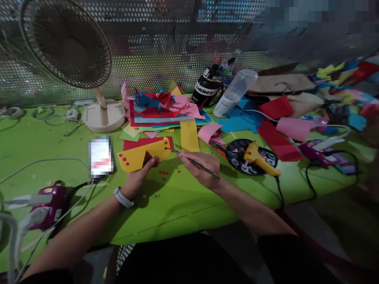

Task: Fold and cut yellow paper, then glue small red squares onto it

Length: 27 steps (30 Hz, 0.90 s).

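My left hand [139,177], with a white watch on its wrist, pinches a yellow paper shape [142,154] dotted with small red squares and holds it just above the green table [177,201]. My right hand [201,166] grips a thin metal tool [194,162] like a pen. The tool's tip touches the right end of the yellow shape. Tiny red paper squares [164,173] lie scattered on the table between my hands.
A phone [101,156] lies left of the yellow shape. A black tray with a yellow glue gun [257,156] sits to the right. Behind are coloured paper sheets [166,112], a desk fan [71,51], a black bottle [209,88] and a tipped clear bottle [233,92]. Cables and purple glue guns [49,203] lie left.
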Motion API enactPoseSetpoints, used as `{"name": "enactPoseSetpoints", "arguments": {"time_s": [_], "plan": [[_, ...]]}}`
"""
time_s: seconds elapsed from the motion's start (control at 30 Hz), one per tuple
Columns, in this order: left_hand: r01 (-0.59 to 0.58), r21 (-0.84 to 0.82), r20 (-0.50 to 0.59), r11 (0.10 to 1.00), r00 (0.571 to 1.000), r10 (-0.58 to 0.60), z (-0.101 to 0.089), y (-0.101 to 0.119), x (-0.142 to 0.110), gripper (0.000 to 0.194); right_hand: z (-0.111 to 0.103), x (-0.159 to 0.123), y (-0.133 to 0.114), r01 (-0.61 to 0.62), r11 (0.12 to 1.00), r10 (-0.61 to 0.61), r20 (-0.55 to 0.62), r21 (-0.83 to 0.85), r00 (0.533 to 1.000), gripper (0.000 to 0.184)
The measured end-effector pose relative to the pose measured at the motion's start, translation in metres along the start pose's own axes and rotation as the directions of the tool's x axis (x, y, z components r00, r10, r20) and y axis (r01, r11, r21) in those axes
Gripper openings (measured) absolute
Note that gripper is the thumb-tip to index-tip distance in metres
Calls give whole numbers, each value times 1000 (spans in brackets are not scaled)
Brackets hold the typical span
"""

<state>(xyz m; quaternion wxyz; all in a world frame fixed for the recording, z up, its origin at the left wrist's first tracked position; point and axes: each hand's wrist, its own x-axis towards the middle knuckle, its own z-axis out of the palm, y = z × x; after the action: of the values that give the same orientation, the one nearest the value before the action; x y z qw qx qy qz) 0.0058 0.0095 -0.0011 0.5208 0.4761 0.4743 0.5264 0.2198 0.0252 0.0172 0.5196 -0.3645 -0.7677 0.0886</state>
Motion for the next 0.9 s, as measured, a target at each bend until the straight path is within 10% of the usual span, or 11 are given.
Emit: {"name": "enactPoseSetpoints", "arguments": {"time_s": [0.9], "plan": [[7, -133, -5, 991, 1000, -8, -3, -10, 3, 26, -1, 2, -1, 69, 998, -69, -22, 13, 997, 18]]}}
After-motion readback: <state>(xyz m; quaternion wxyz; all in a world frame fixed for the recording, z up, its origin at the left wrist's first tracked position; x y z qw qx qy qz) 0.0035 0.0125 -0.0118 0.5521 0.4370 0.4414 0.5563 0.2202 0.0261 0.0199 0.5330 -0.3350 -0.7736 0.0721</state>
